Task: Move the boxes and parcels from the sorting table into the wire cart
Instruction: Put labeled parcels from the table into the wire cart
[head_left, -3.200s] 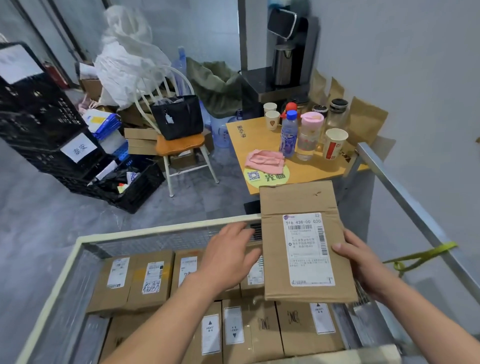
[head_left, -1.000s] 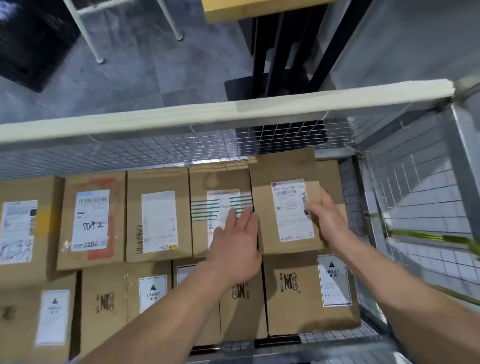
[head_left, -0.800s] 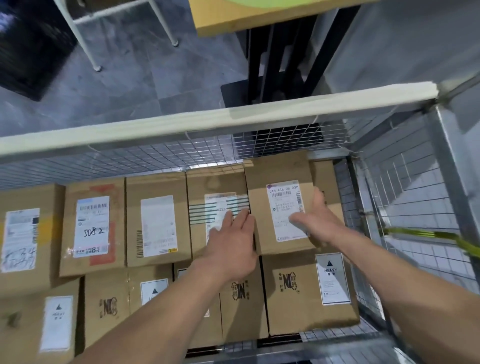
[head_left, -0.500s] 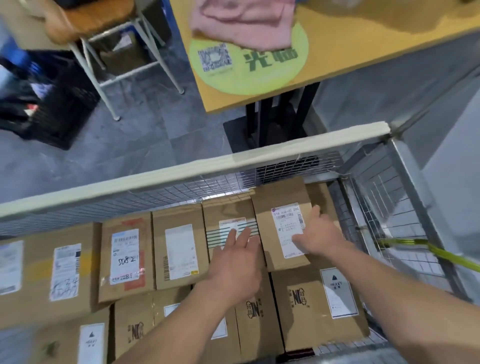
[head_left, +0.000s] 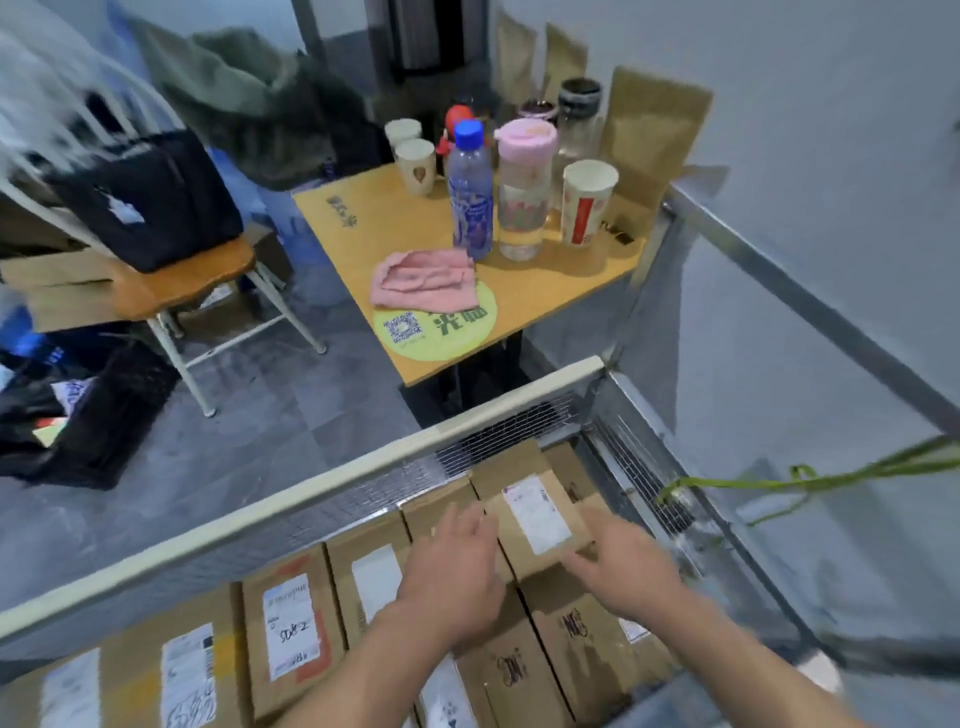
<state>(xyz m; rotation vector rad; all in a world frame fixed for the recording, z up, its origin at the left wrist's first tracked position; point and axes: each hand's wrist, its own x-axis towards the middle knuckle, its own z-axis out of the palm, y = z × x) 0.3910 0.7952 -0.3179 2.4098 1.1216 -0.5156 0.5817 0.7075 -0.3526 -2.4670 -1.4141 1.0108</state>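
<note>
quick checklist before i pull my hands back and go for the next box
1. Labelled box lying in the wire cart, far right corner: ok.
2. Box flat, not tilted: cannot tell, blurred.
3. Left hand open, holding nothing: ok.
4. Right hand clear of the box: cannot tell, fingertips at its near edge.
5. Green strap away from both hands: ok.

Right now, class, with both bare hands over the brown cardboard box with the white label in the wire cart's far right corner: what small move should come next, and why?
Probably lift both hands clear. The brown cardboard box with the white label already lies among the other boxes in the wire cart; the left hand and right hand hover with relaxed fingers, seemingly gripping nothing.
</note>
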